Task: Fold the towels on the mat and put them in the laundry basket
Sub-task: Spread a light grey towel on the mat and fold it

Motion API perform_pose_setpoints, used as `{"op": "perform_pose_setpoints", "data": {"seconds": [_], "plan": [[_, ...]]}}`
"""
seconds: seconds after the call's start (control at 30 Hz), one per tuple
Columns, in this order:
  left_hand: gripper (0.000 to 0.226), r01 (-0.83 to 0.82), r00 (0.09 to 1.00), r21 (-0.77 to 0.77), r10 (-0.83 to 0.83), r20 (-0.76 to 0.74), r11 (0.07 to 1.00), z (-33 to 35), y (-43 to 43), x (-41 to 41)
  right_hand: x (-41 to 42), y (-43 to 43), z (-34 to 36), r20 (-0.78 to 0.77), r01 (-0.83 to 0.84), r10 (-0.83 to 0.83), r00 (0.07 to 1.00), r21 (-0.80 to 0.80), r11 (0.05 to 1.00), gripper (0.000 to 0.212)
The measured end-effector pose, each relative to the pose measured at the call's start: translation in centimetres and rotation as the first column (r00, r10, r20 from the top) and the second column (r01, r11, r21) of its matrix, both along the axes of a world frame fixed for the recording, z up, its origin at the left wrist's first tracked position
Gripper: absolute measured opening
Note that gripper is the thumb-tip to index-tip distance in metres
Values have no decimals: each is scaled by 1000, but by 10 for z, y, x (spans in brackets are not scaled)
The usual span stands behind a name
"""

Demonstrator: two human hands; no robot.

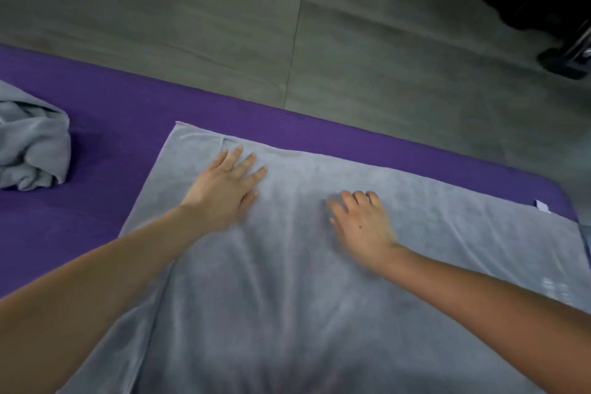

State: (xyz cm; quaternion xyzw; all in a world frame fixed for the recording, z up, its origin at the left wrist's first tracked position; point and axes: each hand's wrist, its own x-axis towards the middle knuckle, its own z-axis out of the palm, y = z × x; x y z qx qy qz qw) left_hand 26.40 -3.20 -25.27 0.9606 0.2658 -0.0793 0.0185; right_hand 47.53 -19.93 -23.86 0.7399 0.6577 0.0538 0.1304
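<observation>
Head view: both hands, left and right, press flat on towel.

Nothing can be read; the white tag on the grey towel is illegible.

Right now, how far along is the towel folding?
Done: nothing shows as finished, and no laundry basket is in view. In hand: one grey towel lies spread on the purple mat, with the left grip and right grip flat on it, apparently smoothing it. Left: fold it, then fold the crumpled towel at the mat's left, and basket both.
</observation>
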Motion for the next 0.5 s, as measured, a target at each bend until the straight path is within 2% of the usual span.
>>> {"op": "perform_pose_setpoints", "data": {"seconds": [0.1, 0.2, 0.3, 0.4, 0.5], "plan": [[64, 140, 989, 28, -138, -45, 990, 10, -37, 46, 51, -72, 12, 4, 28, -28, 1000, -31, 999, 42], [54, 376, 927, 146, -369, -68, 915, 27, -70, 99, 101, -148, 22, -52, 136, -138, 989, -43, 990, 44], [53, 473, 880, 207, -467, -83, 856, 50, -100, 143, 152, -215, 29, -69, 287, -288, 955, -31, 958, 44], [66, 519, 852, 212, -522, -47, 828, 71, -124, 178, 209, -270, 26, -106, 462, -461, 881, -19, 887, 41], [61, 553, 833, 152, -540, -124, 819, 79, -145, 212, 261, -307, 25, -207, 666, -656, 726, -26, 745, 34]]}}
